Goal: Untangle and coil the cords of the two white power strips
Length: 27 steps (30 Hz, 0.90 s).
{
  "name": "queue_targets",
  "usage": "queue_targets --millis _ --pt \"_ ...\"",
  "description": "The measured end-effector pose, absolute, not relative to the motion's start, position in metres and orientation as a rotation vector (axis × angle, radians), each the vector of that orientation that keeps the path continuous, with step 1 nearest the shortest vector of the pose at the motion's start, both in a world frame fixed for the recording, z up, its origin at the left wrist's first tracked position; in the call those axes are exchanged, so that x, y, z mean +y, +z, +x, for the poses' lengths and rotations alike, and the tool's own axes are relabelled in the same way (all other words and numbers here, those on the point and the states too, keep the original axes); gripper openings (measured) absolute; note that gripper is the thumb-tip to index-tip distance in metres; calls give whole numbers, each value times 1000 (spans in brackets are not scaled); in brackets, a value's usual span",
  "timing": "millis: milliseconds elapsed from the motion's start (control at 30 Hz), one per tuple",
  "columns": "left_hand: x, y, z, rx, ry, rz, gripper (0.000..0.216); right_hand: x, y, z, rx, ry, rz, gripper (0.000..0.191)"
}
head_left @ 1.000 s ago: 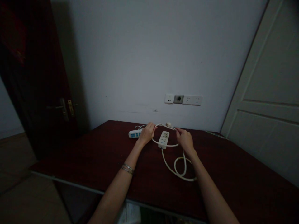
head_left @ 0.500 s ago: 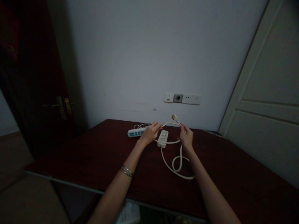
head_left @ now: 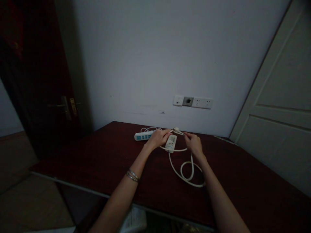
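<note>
A white power cord (head_left: 178, 176) runs from a white power strip (head_left: 171, 143) and curls in a loop on the dark red table. My left hand (head_left: 158, 138), with bracelets at its wrist, is closed on a stretch of this cord above the strip's left side. Just to the right, my right hand (head_left: 193, 143) pinches the cord near its plug (head_left: 176, 129), which points left between the two hands. A second power strip (head_left: 143, 136) with blue sockets lies behind my left hand, partly hidden by it.
Wall sockets (head_left: 202, 103) sit on the white wall beyond the table (head_left: 97, 155). A dark door (head_left: 36, 81) stands at the left, and a pale panelled door (head_left: 279, 97) at the right. Below the table's front edge is a white object (head_left: 134, 220).
The plug has tipped from upright above my right hand to lie leftward, between the hands. My right hand has turned and both hands still hold the cord.
</note>
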<state>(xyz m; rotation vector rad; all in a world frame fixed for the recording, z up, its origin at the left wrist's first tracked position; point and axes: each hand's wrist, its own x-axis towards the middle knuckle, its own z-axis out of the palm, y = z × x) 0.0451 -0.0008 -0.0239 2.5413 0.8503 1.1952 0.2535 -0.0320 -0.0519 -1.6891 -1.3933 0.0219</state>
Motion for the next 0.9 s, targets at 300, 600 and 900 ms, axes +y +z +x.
queue_targets --millis 300,600,900 --pt "14 -17 29 696 1424 2334 29 -40 -41 242 -1791 555 -1337 25" --pt "53 -37 28 520 1328 1618 36 -36 -49 238 -1504 1160 -1018 42" --pt "59 -69 37 534 1135 1500 39 -33 -60 229 -1280 1355 -669 34"
